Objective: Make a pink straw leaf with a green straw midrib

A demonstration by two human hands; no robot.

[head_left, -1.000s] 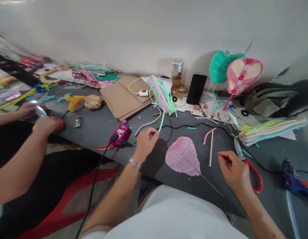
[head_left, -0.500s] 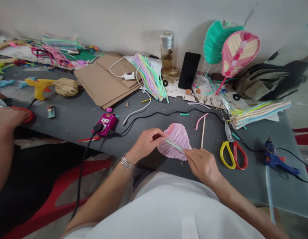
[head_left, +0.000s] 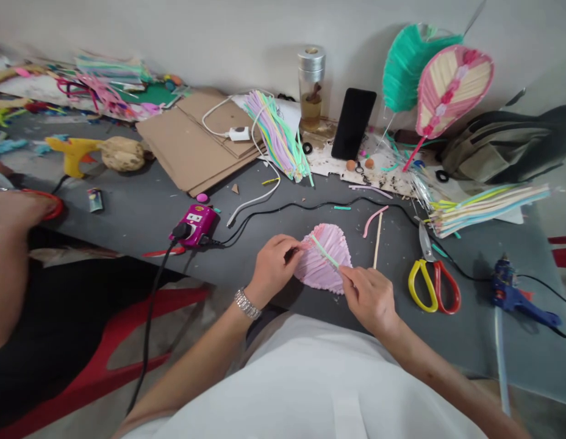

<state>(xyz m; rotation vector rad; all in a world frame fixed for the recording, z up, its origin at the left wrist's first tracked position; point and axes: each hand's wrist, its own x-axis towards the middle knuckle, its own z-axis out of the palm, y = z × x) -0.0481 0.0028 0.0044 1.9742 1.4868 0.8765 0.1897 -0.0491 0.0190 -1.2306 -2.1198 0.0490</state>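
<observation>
A leaf-shaped pink and lilac piece with ribbed strips lies on the grey table in front of me. My left hand, with a metal watch on its wrist, pinches the left edge of this piece. A short mint-green strip crosses over its upper right part. My right hand pinches the lower end of that strip at the piece's right edge. The strip's upper end is free of my left fingers. A pink strip and a cream stick lie just to the right.
Scissors and a blue glue gun lie at the right. A purple power socket and cardboard are at the left. Behind stand a phone and a bottle. Another person's arm is at far left.
The green strip's upper end has come away from my left fingers, and the strip now slopes more steeply. The view has shifted slightly.
</observation>
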